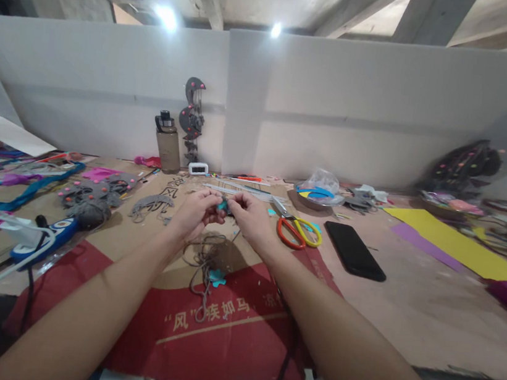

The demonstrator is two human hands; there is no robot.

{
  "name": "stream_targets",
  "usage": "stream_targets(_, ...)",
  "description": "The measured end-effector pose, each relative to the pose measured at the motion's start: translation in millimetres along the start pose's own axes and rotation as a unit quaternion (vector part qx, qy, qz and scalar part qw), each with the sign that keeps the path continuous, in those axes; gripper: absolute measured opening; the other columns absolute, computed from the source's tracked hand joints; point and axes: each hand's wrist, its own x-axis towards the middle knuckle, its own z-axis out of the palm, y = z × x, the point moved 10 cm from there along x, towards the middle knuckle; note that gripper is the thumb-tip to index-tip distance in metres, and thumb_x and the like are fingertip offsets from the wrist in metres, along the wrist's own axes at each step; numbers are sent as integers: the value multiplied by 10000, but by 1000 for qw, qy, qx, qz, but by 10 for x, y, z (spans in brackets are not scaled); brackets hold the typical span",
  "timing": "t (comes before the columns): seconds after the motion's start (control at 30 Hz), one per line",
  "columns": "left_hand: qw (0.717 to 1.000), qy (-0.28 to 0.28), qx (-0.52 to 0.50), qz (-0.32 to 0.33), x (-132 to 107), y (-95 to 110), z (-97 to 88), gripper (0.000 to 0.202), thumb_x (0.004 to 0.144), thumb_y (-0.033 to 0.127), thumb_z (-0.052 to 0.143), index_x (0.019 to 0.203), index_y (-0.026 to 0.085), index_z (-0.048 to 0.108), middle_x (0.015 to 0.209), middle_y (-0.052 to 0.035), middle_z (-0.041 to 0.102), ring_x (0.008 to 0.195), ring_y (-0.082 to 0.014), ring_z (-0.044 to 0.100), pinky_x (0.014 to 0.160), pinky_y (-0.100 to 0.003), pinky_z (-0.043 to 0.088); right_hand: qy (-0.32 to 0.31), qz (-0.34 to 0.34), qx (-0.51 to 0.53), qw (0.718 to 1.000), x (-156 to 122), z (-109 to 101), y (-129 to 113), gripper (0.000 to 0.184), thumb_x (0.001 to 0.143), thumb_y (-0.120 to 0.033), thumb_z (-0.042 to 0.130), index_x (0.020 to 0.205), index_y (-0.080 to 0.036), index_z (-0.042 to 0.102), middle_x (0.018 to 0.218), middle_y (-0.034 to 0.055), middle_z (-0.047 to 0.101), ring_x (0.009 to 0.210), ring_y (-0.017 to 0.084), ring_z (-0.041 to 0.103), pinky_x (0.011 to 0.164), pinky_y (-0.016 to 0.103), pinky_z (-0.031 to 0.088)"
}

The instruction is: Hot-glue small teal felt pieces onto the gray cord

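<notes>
My left hand (pixel 199 213) and my right hand (pixel 250 216) meet over the cardboard, fingertips pinched together. Between them is a small teal piece (pixel 222 205), perhaps foam or felt; fingers partly cover it. Below the hands lies a loose tangle of grey yarn (pixel 202 258). Another teal cut piece (pixel 217 277) rests beside the yarn. Scissors (pixel 298 232) with one red and one yellow handle lie just right of my right hand, blades towards the back.
A black phone (pixel 354 251) lies on the right, near yellow sheets (pixel 461 242). Grey pinned pieces (pixel 94 194) and a blue power strip (pixel 48 241) are on the left. At the back stand a bottle (pixel 169 144), a small white clock (pixel 198 169) and a bowl (pixel 312 203).
</notes>
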Motion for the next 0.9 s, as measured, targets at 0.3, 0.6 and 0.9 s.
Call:
stream_targets(0.3, 990, 4, 142, 3, 3, 94, -75, 281, 635, 313, 678, 855, 149, 616, 716, -27, 594, 584, -112, 554, 451, -202, 409, 2, -13, -98, 995, 27, -93, -54, 125, 736, -267, 480, 634, -196, 495, 554, -41, 479, 519, 101, 419, 494, 226, 312)
stream_targets(0.6, 983, 13, 178, 49, 23, 108, -74, 209, 680, 341, 667, 713, 143, 606, 512, 2, 550, 395, -68, 434, 384, -195, 325, 24, -87, -126, 988, -17, -80, -158, 124, 788, -288, 490, 840, -184, 534, 718, -4, 555, 648, 120, 489, 593, 244, 379)
stream_targets(0.9, 987, 62, 137, 57, 33, 106, -156, 195, 655, 298, 687, 700, 131, 595, 558, -7, 571, 474, -89, 520, 425, -202, 417, 32, -121, -156, 980, -77, -68, -270, 113, 814, -252, 465, 834, -188, 557, 794, 36, 578, 732, 149, 501, 649, 271, 390)
